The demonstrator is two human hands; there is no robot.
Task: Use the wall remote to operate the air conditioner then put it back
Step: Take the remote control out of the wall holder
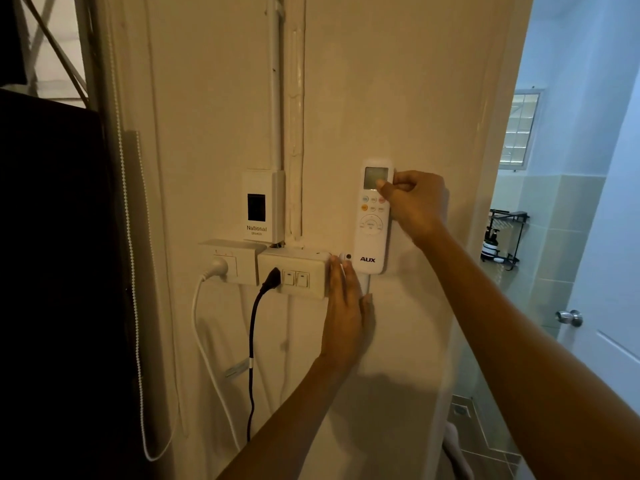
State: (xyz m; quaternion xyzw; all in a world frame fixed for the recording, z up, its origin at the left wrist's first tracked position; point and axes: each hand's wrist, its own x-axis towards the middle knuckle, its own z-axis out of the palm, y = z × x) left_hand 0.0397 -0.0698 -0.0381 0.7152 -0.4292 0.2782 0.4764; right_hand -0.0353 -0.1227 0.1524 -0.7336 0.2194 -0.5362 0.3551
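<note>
Best to slide the remote (pixel 372 216) straight along the wall (pixel 415 98), upright beside the switch box (pixel 294 271), right hand (pixel 415 202) pinching its top edge by the display, left hand (pixel 346 317) spread flat bracing just below.

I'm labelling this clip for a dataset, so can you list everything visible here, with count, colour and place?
remote: 1, white, marked AUX, upright against the wall
wall: 1, cream, centre
breaker box: 1, white, marked National, left of the remote
socket box: 1, white, lower left, with white plug
switch box: 1, white, two rocker switches, with black plug
black cable: 1, hanging down
white cable: 1, hanging down
bead chain: 1, white, left edge
door knob: 1, silver, right
wire shelf: 1, black, on tiled wall
left hand: flat on wall below the remote
right hand: gripping the remote's upper right side
</note>
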